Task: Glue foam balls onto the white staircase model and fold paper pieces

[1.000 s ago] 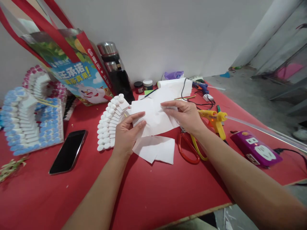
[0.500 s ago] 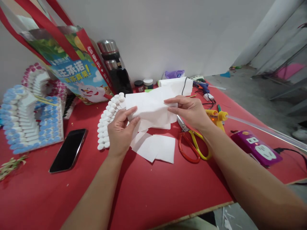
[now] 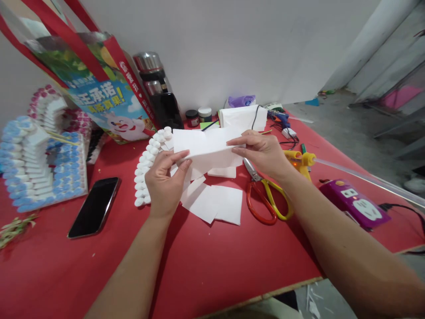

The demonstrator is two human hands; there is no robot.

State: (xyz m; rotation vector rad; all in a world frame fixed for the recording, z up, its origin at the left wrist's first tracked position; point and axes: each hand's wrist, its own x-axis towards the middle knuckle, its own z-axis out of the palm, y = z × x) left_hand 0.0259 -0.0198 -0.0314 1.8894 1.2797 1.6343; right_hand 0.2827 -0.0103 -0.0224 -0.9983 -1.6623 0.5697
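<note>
My left hand pinches the left end of a white paper sheet, thumb on top. At the sheet's right end my right hand pinches it between thumb and fingers. The sheet is held a little above the red table, folded along its near edge. Under it lie several cut white paper squares. A curved white piece made of rows of rounded paper tips sits just left of my left hand.
Red and yellow scissors, a yellow glue gun and a purple power strip lie to the right. A black phone and blue paper model are at left. A printed bag, a flask and jars stand behind.
Both hands have lifted the sheet off the pile and folded it narrower; my left hand has shifted left and slightly back. The scissors' blades now show under it.
</note>
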